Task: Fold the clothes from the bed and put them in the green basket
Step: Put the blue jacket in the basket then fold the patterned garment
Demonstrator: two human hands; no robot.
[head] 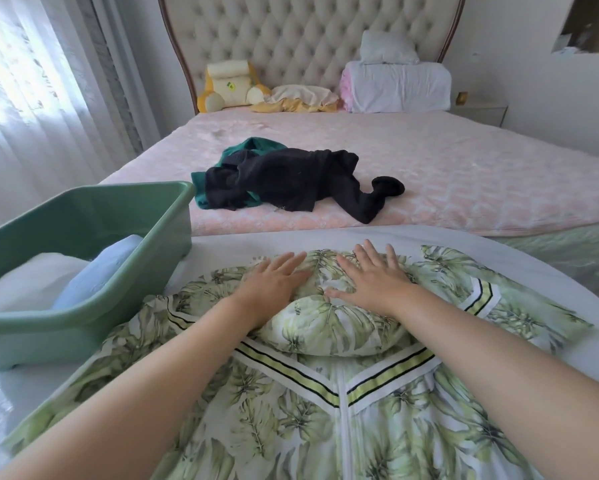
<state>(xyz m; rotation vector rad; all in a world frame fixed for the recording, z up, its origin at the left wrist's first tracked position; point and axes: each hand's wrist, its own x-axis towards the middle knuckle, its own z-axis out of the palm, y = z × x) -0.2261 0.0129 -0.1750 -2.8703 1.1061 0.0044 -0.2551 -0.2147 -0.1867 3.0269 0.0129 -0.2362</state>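
"Clothes, head view, entry one?"
"Leaf-print garment point(291, 427): white with green leaves and striped bands. It is spread over the lower centre of the frame on a white surface point(360, 235). Its far part is doubled back into a padded hump at mid-frame."
"Hands?"
"My left hand point(274, 282) and my right hand point(371, 278) both lie flat on that hump. Palms are down, fingers straight and fanned apart. The two hands sit side by side, not touching each other. I am pressing the cloth, not pinching it."
"Entry two?"
"Black garment point(291, 181): crumpled, centre of the frame, on the pink bed cover point(464, 174). One long limb trails to the right. It lies over a dark green garment point(249, 147), which shows at its upper and lower left."
"Basket?"
"Green basket point(48, 337): left of the frame, just beside the leaf-print garment's left edge. It holds one folded white piece point(24, 278) and one folded pale blue piece point(97, 268), which touch."
"Background?"
"Tufted headboard point(308, 39), top centre. Yellow cushion point(228, 84) and white pillows point(395, 84) against it. Curtain point(31, 81), upper left."
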